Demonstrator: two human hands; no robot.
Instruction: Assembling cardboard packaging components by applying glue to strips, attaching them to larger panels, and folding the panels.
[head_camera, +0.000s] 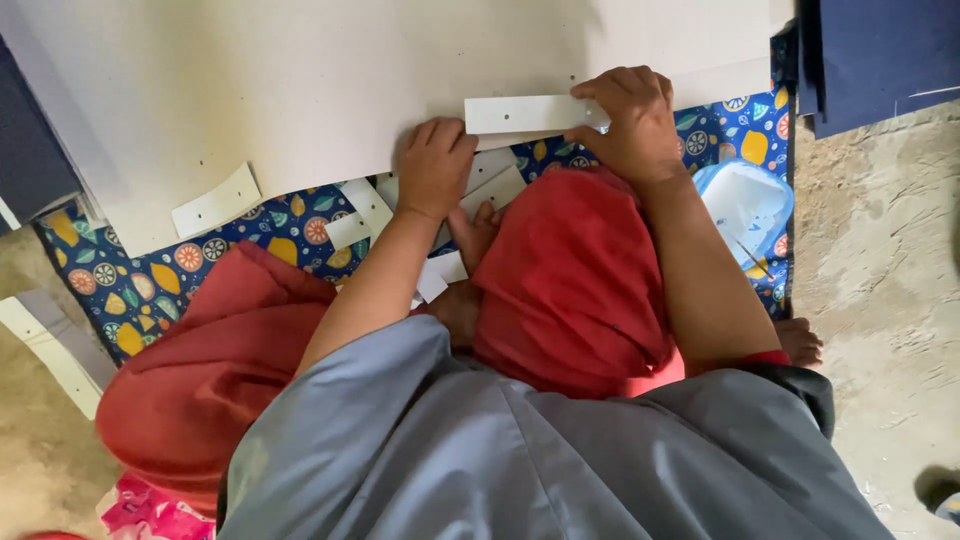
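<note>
A large pale cardboard sheet (330, 80) lies across the patterned mat in front of me. My right hand (630, 120) presses a long white cardboard strip (520, 113) with small punched holes against the sheet's near edge. My left hand (435, 165) rests with curled fingers on the sheet's edge, just left of and below the strip; I cannot tell if it holds anything. Several cut white strips (365, 205) lie on the mat under my left forearm.
The blue mat with a fruit pattern (160, 275) covers the floor beneath my red-clothed knees. A curved white strip (215, 200) lies on the sheet at left. A blue plastic bag (745, 200) sits at right, dark blue boards (880, 55) at top right, bare concrete (880, 300) beyond.
</note>
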